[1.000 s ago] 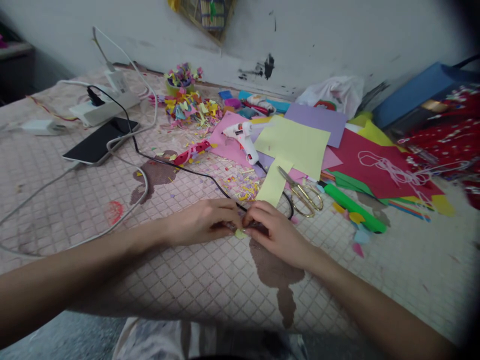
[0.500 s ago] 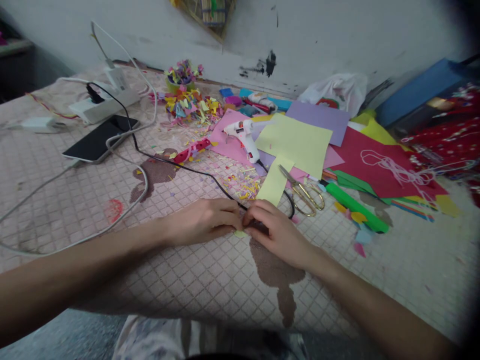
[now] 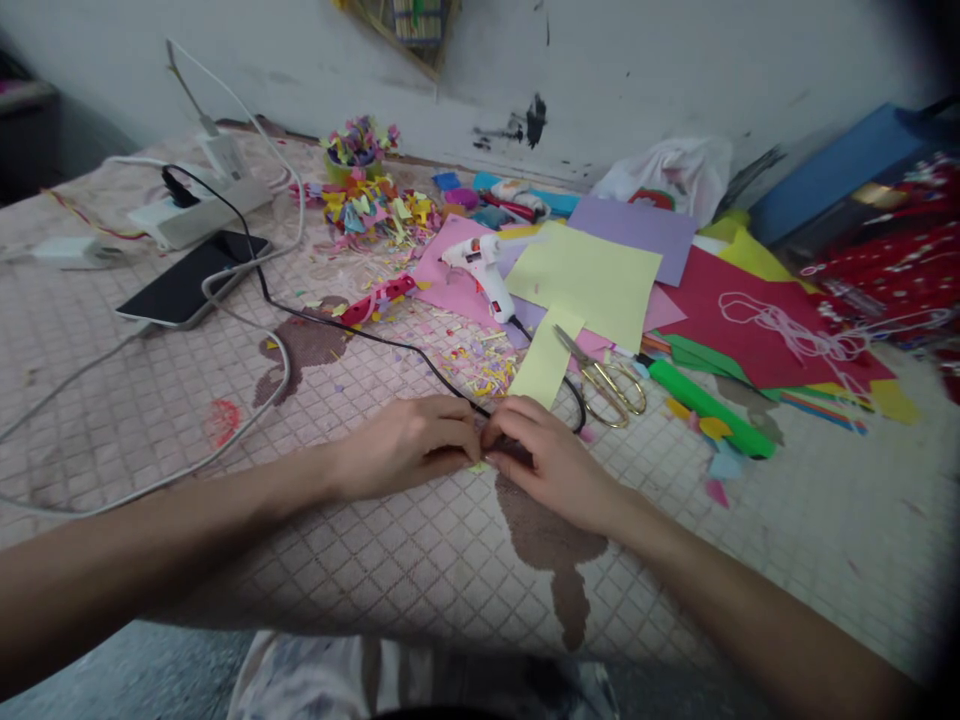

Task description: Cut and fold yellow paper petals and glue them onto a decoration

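My left hand [image 3: 416,440] and my right hand [image 3: 544,455] meet at the middle of the table, fingertips almost touching. Both are closed in a pinch on a small pale yellow-green paper piece [image 3: 480,466], mostly hidden by the fingers. Just beyond my right hand lies a pale yellow paper strip [image 3: 546,365]. Gold-handled scissors [image 3: 600,378] rest beside the strip, blades pointing away to the left. A white hot glue gun [image 3: 481,272] lies on coloured sheets farther back, its black cord [image 3: 390,343] running close behind my fingers.
Colored paper sheets [image 3: 592,275] and a green utility knife [image 3: 709,408] lie to the right. Paper scraps [image 3: 382,212] and a small pot of paper flowers [image 3: 351,155] sit at the back. On the left are a phone [image 3: 191,280], a power strip [image 3: 195,210] and loose white cables.
The view has shifted slightly, so the scene sits a little more to the left. My hands stay together on the paper piece, and less of it shows below the fingertips.
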Tool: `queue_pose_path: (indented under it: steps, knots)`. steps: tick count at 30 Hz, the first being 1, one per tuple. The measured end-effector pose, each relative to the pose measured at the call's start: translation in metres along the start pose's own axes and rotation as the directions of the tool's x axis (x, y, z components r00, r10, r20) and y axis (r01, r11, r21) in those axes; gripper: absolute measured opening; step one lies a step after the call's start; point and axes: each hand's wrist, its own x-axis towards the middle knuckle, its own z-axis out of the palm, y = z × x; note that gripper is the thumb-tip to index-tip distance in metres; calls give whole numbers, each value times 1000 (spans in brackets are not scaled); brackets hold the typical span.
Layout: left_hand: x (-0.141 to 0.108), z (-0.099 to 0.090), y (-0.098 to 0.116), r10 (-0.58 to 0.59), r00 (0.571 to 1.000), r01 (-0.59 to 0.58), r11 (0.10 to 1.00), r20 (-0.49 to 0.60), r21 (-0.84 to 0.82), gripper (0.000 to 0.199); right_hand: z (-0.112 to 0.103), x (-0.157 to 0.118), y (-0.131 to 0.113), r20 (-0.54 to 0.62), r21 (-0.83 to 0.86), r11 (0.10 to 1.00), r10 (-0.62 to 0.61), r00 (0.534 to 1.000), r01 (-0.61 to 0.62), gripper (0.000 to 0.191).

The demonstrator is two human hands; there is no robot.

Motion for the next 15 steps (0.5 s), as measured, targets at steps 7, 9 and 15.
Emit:
queue_pose_path:
  steps: [7, 9, 15]
  knots:
    - [1, 2, 1, -87, 996, 85, 995, -34, -55, 10, 0, 0, 0, -1, -6, 1000, -3, 1000, 3, 9]
    - [1, 3, 1, -111, 993, 109, 992, -44, -58, 8, 0, 0, 0, 0, -9, 1000, -3, 1000, 3, 10]
    - [3, 3, 2, -148, 988, 146, 987, -37, -65, 11, 0, 0, 0, -2, 0, 1000, 0, 1000, 0, 11]
